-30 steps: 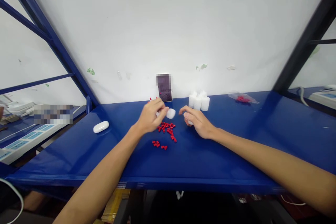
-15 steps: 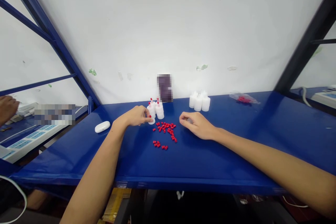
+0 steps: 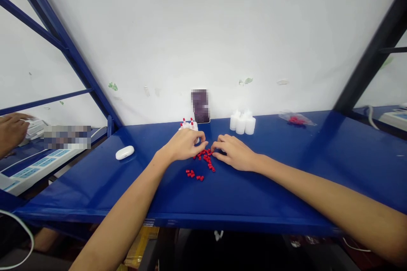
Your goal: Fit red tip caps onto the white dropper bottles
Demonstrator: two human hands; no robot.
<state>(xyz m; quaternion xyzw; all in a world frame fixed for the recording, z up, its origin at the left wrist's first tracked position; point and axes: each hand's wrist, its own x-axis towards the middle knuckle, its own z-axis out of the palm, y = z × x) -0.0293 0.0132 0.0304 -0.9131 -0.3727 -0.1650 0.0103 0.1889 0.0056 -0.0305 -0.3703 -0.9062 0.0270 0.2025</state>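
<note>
Both my hands rest over a scatter of several small red caps (image 3: 205,161) on the blue shelf (image 3: 286,169). My left hand (image 3: 186,144) is curled, its fingertips pinched at the pile's upper left edge. My right hand (image 3: 233,151) is curled too, fingertips at the pile's right edge; whether it holds a white bottle is hidden. Just behind my left hand stand a few small white bottles with red caps (image 3: 188,125). Uncapped white bottles (image 3: 242,123) stand in a group to the right, near the wall.
A white earbud case (image 3: 124,152) lies on the shelf at the left. A phone (image 3: 200,106) leans against the white wall. A clear bag of red caps (image 3: 295,119) lies at the back right. Another person's hand (image 3: 11,131) is at the far left.
My left hand set a capped bottle down with the group at the back, then came right to the red caps. My right hand shifted left toward the pile.
</note>
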